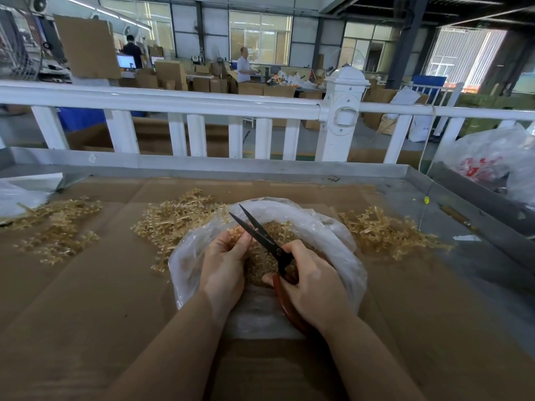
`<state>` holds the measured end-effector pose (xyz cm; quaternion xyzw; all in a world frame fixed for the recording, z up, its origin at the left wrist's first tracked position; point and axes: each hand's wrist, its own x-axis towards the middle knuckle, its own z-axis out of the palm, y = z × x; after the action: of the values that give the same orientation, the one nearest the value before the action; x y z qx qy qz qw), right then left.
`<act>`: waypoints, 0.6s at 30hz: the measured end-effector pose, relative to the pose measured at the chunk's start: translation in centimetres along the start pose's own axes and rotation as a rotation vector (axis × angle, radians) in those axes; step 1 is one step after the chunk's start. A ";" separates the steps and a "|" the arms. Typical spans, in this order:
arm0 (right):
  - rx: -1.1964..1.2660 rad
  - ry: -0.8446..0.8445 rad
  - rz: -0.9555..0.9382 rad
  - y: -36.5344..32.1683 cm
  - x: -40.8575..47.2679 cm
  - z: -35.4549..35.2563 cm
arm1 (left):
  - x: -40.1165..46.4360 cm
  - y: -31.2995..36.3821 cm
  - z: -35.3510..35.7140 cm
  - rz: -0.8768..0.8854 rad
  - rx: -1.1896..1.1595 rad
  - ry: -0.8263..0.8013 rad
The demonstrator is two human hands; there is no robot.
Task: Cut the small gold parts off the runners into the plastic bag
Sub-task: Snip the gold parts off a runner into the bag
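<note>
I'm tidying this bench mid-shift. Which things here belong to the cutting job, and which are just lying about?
In use:
left hand holding a gold runner
right hand gripping the scissors
plastic bag of cut gold parts
runner piles

Lying about:
printed bag
yellow-tipped cord
white railing

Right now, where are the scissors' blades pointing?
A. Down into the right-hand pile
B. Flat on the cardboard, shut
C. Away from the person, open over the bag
C: the right hand grips the scissors, blades apart and aimed away over the plastic bag.
</note>
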<state>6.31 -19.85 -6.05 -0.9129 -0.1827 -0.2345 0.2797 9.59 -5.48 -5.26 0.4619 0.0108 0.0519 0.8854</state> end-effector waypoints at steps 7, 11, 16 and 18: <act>-0.064 0.066 -0.005 -0.3 -0.1 0.2 | 0.1 -0.2 0.1 -0.002 0.003 0.032; -0.116 0.174 0.010 -0.4 -0.3 0.1 | 0.3 0.0 -0.1 -0.067 -0.097 0.084; -0.148 0.241 0.013 -0.3 -0.7 0.3 | 0.2 -0.4 -0.1 -0.071 -0.017 0.077; -0.153 0.260 0.014 -0.3 -0.8 0.2 | 0.2 -0.5 -0.2 -0.023 -0.004 0.068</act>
<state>5.59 -19.61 -6.48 -0.8947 -0.1202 -0.3619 0.2324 9.78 -5.56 -5.81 0.4579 0.0458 0.0575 0.8859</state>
